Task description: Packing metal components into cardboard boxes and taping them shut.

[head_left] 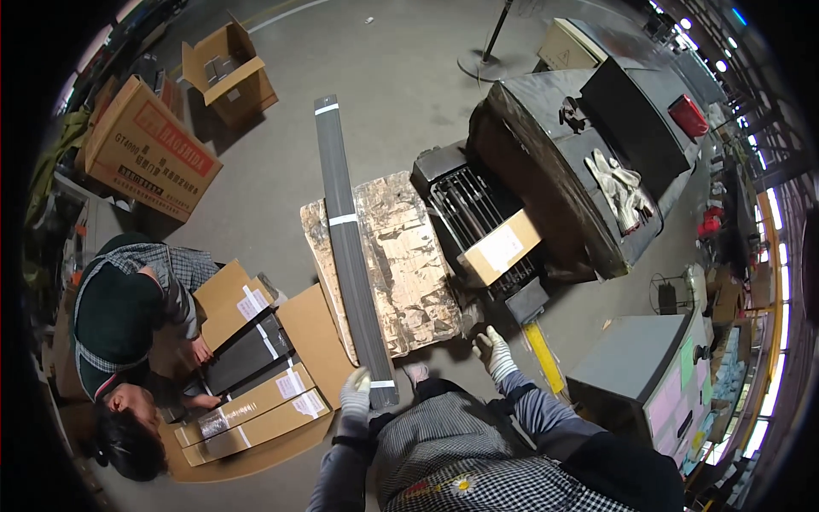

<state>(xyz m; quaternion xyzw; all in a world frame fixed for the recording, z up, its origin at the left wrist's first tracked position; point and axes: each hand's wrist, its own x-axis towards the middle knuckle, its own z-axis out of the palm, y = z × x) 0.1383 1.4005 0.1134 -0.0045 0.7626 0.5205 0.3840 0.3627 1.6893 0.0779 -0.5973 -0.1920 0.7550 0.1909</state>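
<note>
At two o'clock, a large dark machine. At eight, a co-worker bent over an open carton, hands down at dark packs beside long boxes. At four, a grey cabinet. In the centre, a desk with a torn, patchy top. Across it, from eleven o'clock down to six, a long bundle of dark strips, banded in white at both ends and in the middle, overhanging the desk either way. Toward three, just past the desk, a small box on dark bars. Between two and three, pale gloves on the machine. Near seven, the left hand, gloved in white, at the bundle's near end: fingers against its left edge by the lowest band; cannot tell whether gripping or just resting there. Near five, the right hand, gloved likewise: fingers parted and slightly curled, holding nothing, clear of the bundle and just off the desk's near corner.
</note>
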